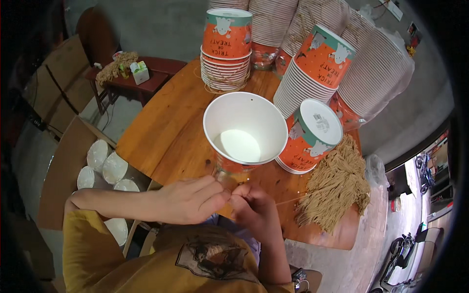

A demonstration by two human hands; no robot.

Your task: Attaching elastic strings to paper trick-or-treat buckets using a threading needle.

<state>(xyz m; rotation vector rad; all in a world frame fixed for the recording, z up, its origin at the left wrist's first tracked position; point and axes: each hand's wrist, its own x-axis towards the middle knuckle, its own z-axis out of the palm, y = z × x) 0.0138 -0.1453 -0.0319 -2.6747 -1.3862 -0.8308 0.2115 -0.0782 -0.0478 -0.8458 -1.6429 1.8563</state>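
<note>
In front of me, at the table's near edge, stands a paper bucket, white inside with an orange outside. A small dark hole shows near its far rim. Just below the bucket my two hands meet fingertip to fingertip. My right hand is closed in a pinch on a thin tan cord, which runs right toward a bundle of tan cords. The fingers of my left hand are curled together against the right fingertips; what they grip is hidden.
Upside-down orange and green buckets stand stacked right of the open one, with more stacks behind. Plastic-wrapped bucket stacks line the wooden table's far side. A cardboard box with white buckets sits at left, near a red bench.
</note>
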